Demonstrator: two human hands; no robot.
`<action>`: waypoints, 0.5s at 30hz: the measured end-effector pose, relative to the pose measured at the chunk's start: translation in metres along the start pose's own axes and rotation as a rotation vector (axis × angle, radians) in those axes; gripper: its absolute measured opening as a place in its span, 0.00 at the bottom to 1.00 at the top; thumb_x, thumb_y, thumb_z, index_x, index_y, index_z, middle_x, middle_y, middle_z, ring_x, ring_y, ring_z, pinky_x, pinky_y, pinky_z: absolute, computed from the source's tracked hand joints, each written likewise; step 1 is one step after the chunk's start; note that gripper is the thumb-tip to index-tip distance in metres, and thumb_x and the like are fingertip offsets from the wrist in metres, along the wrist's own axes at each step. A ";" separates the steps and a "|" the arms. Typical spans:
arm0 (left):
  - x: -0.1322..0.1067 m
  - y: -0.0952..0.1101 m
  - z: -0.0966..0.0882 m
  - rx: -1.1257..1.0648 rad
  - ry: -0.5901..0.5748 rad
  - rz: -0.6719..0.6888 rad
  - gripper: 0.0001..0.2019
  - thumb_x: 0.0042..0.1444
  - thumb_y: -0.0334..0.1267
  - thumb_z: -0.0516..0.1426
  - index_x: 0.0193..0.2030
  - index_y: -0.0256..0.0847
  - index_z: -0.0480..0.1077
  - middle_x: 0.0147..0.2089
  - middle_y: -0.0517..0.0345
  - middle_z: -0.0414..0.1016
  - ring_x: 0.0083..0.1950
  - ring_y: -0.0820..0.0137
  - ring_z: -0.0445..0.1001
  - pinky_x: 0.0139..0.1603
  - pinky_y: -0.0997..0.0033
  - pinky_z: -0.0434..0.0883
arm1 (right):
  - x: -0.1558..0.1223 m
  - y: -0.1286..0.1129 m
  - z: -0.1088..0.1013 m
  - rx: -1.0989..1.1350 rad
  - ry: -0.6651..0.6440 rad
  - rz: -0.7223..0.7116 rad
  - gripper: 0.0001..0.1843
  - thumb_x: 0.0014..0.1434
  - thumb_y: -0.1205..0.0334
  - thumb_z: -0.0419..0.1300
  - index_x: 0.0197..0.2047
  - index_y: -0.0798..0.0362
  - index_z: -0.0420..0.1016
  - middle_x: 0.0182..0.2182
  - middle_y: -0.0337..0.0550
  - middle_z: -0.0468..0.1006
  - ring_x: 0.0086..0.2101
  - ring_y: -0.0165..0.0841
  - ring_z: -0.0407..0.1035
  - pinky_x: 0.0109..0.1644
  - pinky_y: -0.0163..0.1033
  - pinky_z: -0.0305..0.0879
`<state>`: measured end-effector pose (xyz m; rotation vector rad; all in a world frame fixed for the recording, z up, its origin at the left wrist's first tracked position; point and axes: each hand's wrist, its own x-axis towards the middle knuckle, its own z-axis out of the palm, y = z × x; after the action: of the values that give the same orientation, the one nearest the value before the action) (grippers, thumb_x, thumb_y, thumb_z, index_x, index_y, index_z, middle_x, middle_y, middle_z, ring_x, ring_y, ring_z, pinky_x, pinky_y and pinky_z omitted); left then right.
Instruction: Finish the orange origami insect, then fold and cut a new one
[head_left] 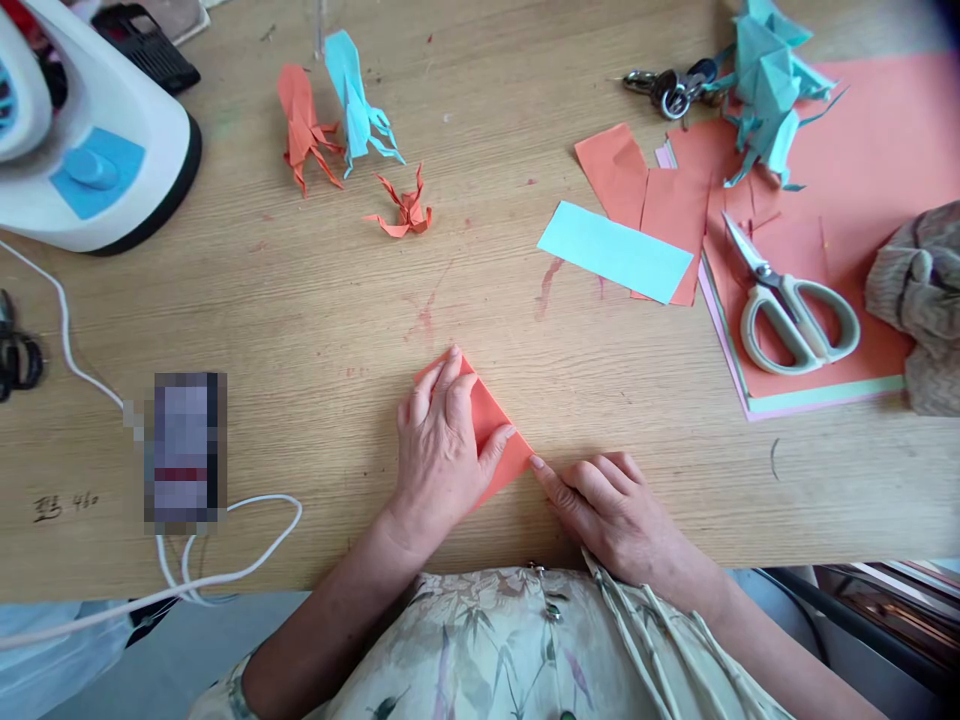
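Observation:
A folded sheet of orange paper point(495, 430) lies on the table close to my body, its right edge slanting down to a corner. My left hand point(442, 430) rests flat across it, fingers stretched and thumb spread, pressing it to the tabletop and covering much of its left part. At the paper's right corner, the outstretched index finger of my right hand point(607, 500) touches the tip. The other fingers of that hand are curled in, with nothing seen in them.
Folded paper figures, orange point(301, 125), blue point(358, 105) and small orange point(407, 207), sit beyond. Scissors point(795, 310) lie on stacked paper point(885, 200) at right, near a blue strip point(615, 250), teal figures point(772, 90) and keys point(671, 92). A blurred phone point(180, 445) and white cable point(277, 545) are left.

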<state>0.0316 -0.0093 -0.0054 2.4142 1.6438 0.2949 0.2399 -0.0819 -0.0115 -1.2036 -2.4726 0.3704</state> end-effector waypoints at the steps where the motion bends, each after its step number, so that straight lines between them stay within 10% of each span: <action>1: 0.000 0.001 0.000 -0.009 0.002 -0.004 0.29 0.60 0.46 0.61 0.62 0.35 0.58 0.72 0.32 0.59 0.70 0.47 0.60 0.63 0.43 0.64 | 0.000 0.000 0.001 -0.005 0.006 0.002 0.26 0.70 0.72 0.51 0.70 0.59 0.60 0.30 0.42 0.68 0.32 0.35 0.60 0.37 0.42 0.56; 15: 0.000 0.011 -0.007 0.038 -0.076 -0.057 0.45 0.49 0.52 0.68 0.67 0.32 0.54 0.73 0.30 0.55 0.73 0.44 0.55 0.67 0.41 0.59 | 0.000 0.001 0.002 0.011 0.004 0.001 0.26 0.70 0.71 0.52 0.70 0.60 0.61 0.30 0.41 0.69 0.31 0.35 0.60 0.35 0.42 0.55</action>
<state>0.0398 -0.0132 0.0043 2.3701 1.6965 0.1624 0.2392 -0.0814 -0.0136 -1.1999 -2.4639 0.3806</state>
